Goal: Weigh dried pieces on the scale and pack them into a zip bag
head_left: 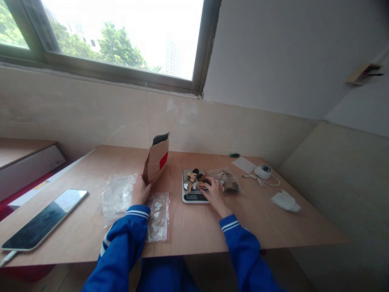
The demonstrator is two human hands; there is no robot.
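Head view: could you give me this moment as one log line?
left hand: holds upright paper bag | right hand: on dried pieces atop scale | table: plastic bags, phone

My left hand [140,190] sits at eleven o'clock, fingers curled in a grip. My right hand [214,192] reaches toward one o'clock, palm down, fingers spread.

We see a matt wooden bench [188,227] with a smooth veneer look. The standing pouch [156,160] is matt brown paper with a red label. Clear, crinkled plastic bags [158,217] shine faintly beside it. The scale [194,190] has a glossy top, and the tablet [45,219] a glossy glass screen. Our sleeves [127,239] are smooth blue cloth.
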